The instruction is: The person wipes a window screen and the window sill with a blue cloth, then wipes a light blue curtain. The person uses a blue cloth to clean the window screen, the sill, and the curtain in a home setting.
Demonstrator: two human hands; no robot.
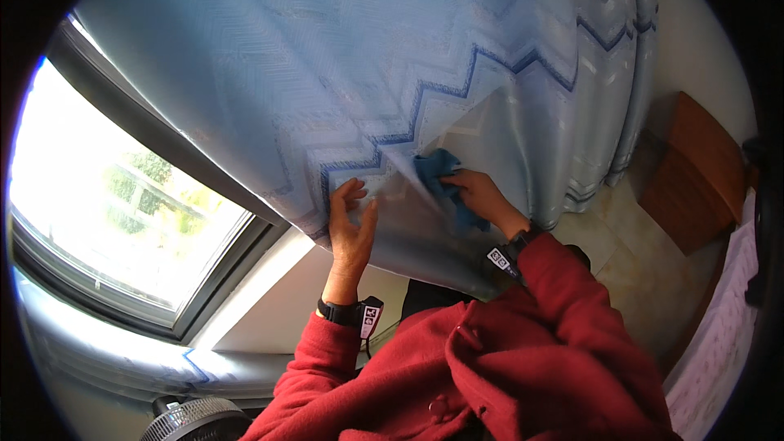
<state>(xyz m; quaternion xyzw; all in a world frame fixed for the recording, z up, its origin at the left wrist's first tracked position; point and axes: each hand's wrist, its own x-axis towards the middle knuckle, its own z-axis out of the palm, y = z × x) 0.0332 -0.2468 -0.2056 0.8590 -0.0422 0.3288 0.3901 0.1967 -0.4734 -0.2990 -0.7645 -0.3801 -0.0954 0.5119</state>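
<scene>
A long light-blue curtain (294, 43) with a dark blue zigzag band hangs before me and fills the upper middle of the view. In my right hand (481, 193) is a crumpled teal cloth (438, 171), pinched between thumb and fingers, against or just in front of the curtain's lower part. My left hand (352, 220) is to the left of it, beside the zigzag band, its thumb apart from the curled fingers and nothing between them. Whether its fingertips touch the curtain I cannot tell. Both wrists wear black straps with small devices.
A bright window (122, 196) with a dark frame (226, 282) is at the left. Below it, at the lower left, stands a fan with a wire guard (196, 419). A brown wooden cabinet or headboard (698, 184) and a pink bedcover (716, 331) are at the right, over a tiled floor (603, 226).
</scene>
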